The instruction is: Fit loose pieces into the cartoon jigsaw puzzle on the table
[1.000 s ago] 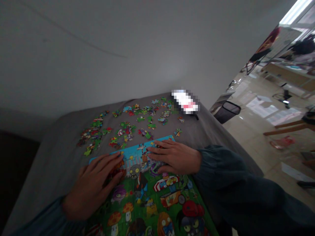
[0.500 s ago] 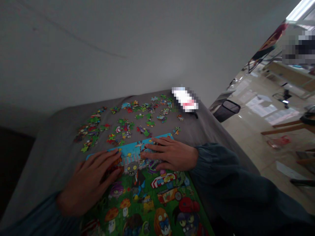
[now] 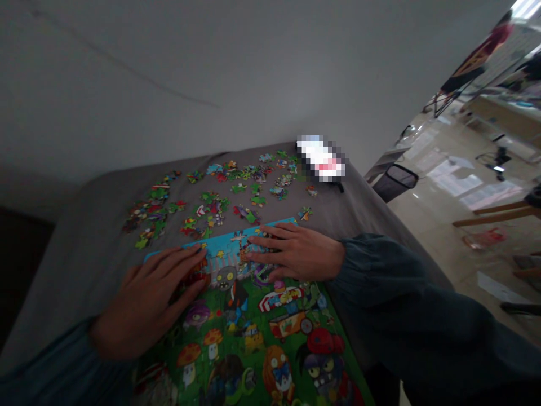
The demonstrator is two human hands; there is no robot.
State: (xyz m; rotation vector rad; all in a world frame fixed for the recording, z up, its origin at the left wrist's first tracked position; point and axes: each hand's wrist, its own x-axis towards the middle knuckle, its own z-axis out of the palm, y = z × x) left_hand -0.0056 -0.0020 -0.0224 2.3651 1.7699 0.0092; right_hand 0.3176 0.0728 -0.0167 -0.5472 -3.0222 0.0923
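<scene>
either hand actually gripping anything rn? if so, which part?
Nothing gripped. Left hand and right hand lie flat, fingers spread, pressing on the top edge of the assembled puzzle.

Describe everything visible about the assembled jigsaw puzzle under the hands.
The assembled puzzle lies flat on the grey-covered table, near its front edge. It looks like printed cardboard: cartoon zombies, mushrooms and a cart on green, with a light blue strip along the far edge. The left hand and right hand rest flat on its far part, fingers spread. Loose pieces lie scattered beyond it.
</scene>
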